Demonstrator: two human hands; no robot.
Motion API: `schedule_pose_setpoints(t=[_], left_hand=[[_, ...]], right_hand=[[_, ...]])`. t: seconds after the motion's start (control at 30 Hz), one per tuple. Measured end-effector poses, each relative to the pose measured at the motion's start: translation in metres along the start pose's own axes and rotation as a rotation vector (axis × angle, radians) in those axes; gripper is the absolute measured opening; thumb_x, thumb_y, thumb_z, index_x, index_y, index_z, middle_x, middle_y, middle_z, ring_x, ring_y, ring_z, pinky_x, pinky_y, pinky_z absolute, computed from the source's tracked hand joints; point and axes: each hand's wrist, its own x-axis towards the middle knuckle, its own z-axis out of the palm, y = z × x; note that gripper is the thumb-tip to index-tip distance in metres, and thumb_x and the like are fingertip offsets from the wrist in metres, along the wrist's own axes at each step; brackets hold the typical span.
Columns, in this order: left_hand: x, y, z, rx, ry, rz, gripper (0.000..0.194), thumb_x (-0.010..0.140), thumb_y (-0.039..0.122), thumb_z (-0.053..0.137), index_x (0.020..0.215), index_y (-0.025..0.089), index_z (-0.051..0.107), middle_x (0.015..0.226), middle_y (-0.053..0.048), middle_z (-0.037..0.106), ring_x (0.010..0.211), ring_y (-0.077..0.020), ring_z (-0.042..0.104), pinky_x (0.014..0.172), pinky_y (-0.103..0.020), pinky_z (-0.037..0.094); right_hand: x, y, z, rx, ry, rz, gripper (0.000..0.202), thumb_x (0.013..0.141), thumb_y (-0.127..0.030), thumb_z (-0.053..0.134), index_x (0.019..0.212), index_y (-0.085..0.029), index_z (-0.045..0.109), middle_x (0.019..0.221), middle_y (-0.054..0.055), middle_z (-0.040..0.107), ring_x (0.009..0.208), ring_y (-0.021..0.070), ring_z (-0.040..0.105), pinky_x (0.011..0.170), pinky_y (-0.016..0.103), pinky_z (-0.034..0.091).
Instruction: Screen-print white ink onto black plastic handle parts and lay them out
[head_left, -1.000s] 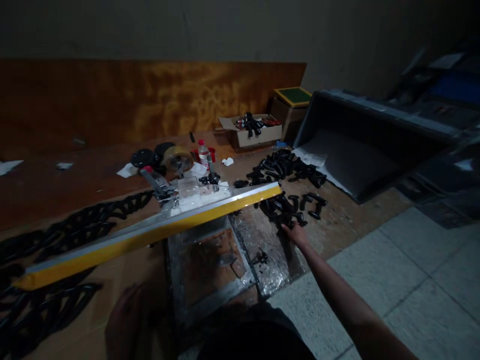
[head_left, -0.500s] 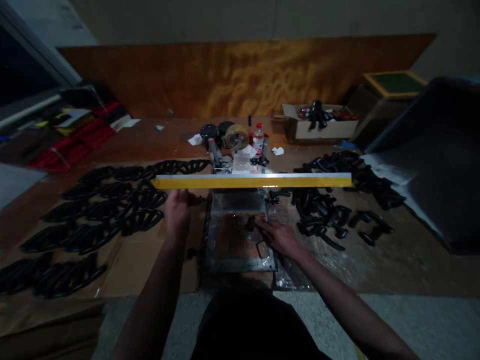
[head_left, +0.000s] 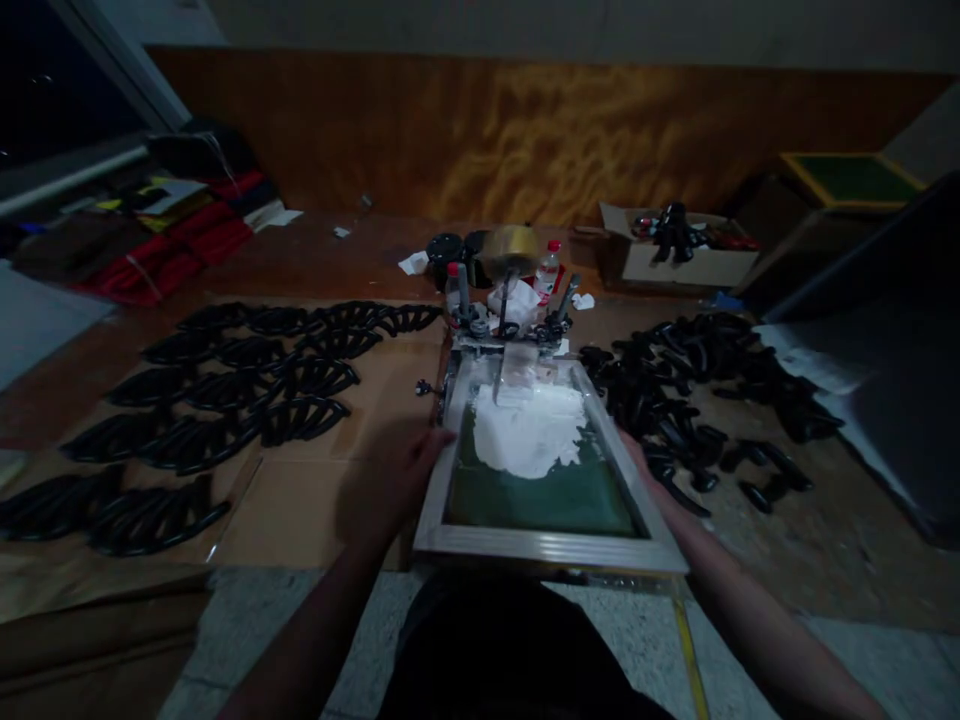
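Observation:
A screen printing frame (head_left: 555, 545) with a metal border lies lowered in front of me. Thick white ink (head_left: 525, 430) covers the upper part of its green mesh (head_left: 540, 498). A pale flat block (head_left: 519, 370) rests over the ink's far edge. Beside the frame's left edge is my left hand (head_left: 420, 465), fingertips close to the border; it is dim and smeared. My right hand (head_left: 636, 458) is at the right edge, its fingers mostly hidden by the frame. Whether either hand grips the frame cannot be made out.
Curved black pieces (head_left: 202, 435) lie in fanned rows on cardboard at left. More black pieces (head_left: 675, 390) are heaped at right. Behind the clamp stand (head_left: 510, 335) are tape rolls and a red-capped bottle (head_left: 550, 270). An open carton (head_left: 686, 265) stands at the back right.
The frame has swung down from its raised, edge-on position, and its white-inked mesh now shows. My left hand moved right and nearer; my right hand left the base for the frame's right side.

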Motion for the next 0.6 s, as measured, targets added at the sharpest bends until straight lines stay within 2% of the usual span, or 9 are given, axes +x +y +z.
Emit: schedule_pose_setpoints(t=[0.07, 0.1, 0.2, 0.23, 0.3, 0.37, 0.43, 0.53, 0.6], left_hand=[[-0.010, -0.030, 0.010, -0.007, -0.059, -0.074, 0.044, 0.084, 0.047, 0.053, 0.114, 0.018, 0.070, 0.089, -0.005, 0.075, 0.083, -0.0225, 0.067, 0.075, -0.034, 0.054], [-0.012, -0.044, 0.015, 0.006, -0.088, -0.095, 0.051, 0.083, 0.046, 0.055, 0.124, 0.016, 0.065, 0.085, -0.005, 0.074, 0.078, -0.0223, 0.067, 0.072, -0.034, 0.054], [-0.009, -0.075, 0.029, 0.068, -0.128, -0.118, 0.063, 0.085, 0.042, 0.054, 0.141, 0.014, 0.050, 0.083, -0.005, 0.072, 0.073, -0.0211, 0.066, 0.071, -0.035, 0.054], [-0.006, -0.082, 0.031, 0.083, -0.136, -0.116, 0.063, 0.086, 0.042, 0.053, 0.143, 0.014, 0.048, 0.087, -0.006, 0.072, 0.075, -0.0211, 0.066, 0.074, -0.035, 0.054], [-0.002, -0.090, 0.034, 0.095, -0.154, -0.103, 0.062, 0.087, 0.041, 0.053, 0.143, 0.016, 0.047, 0.094, -0.007, 0.073, 0.081, -0.0219, 0.067, 0.079, -0.036, 0.053], [0.001, -0.093, 0.033, 0.101, -0.176, -0.106, 0.061, 0.087, 0.043, 0.053, 0.141, 0.015, 0.049, 0.095, -0.008, 0.073, 0.083, -0.0232, 0.068, 0.079, -0.037, 0.053], [0.002, -0.094, 0.033, 0.084, -0.188, -0.122, 0.061, 0.087, 0.042, 0.053, 0.141, 0.014, 0.049, 0.095, -0.009, 0.073, 0.085, -0.0242, 0.068, 0.078, -0.037, 0.054], [0.001, -0.094, 0.034, 0.058, -0.177, -0.128, 0.059, 0.086, 0.041, 0.053, 0.139, 0.016, 0.051, 0.104, -0.010, 0.073, 0.092, -0.0246, 0.068, 0.083, -0.038, 0.054], [0.001, -0.094, 0.035, 0.044, -0.166, -0.118, 0.057, 0.085, 0.041, 0.053, 0.137, 0.015, 0.052, 0.109, -0.011, 0.072, 0.095, -0.0249, 0.068, 0.086, -0.039, 0.053]], right_hand=[[0.016, 0.008, -0.018, 0.002, 0.094, 0.085, 0.037, 0.091, -0.028, 0.043, 0.116, -0.017, 0.068, 0.102, 0.012, 0.069, 0.094, 0.0260, 0.065, 0.085, 0.039, 0.052], [0.026, 0.002, -0.025, 0.017, 0.156, 0.071, 0.038, 0.090, -0.027, 0.044, 0.119, -0.016, 0.067, 0.110, 0.014, 0.067, 0.100, 0.0266, 0.064, 0.089, 0.040, 0.050], [0.057, -0.046, -0.030, 0.048, 0.261, -0.153, 0.053, 0.085, -0.030, 0.057, 0.136, -0.015, 0.054, 0.137, 0.017, 0.052, 0.125, 0.0291, 0.049, 0.103, 0.044, 0.042], [0.064, -0.067, -0.028, 0.022, 0.206, -0.225, 0.054, 0.084, -0.029, 0.060, 0.136, -0.014, 0.053, 0.138, 0.017, 0.051, 0.127, 0.0295, 0.048, 0.103, 0.043, 0.042], [0.070, -0.105, -0.020, -0.067, -0.012, -0.283, 0.042, 0.084, -0.026, 0.061, 0.124, -0.014, 0.060, 0.125, 0.015, 0.061, 0.116, 0.0281, 0.055, 0.096, 0.037, 0.045], [0.060, -0.127, -0.010, -0.163, -0.211, -0.287, 0.026, 0.086, -0.021, 0.057, 0.110, -0.014, 0.066, 0.108, 0.013, 0.068, 0.101, 0.0248, 0.061, 0.086, 0.031, 0.047], [0.039, -0.130, -0.002, -0.232, -0.299, -0.349, 0.022, 0.089, -0.016, 0.051, 0.104, -0.014, 0.066, 0.102, 0.012, 0.070, 0.098, 0.0237, 0.062, 0.081, 0.029, 0.047], [0.006, -0.116, -0.003, -0.238, -0.367, -0.598, 0.025, 0.091, -0.010, 0.046, 0.105, -0.015, 0.066, 0.105, 0.012, 0.069, 0.103, 0.0228, 0.059, 0.084, 0.030, 0.046], [-0.004, -0.107, -0.009, -0.182, -0.431, -0.733, 0.022, 0.090, -0.010, 0.049, 0.101, -0.017, 0.067, 0.102, 0.009, 0.069, 0.100, 0.0209, 0.058, 0.085, 0.030, 0.045]])
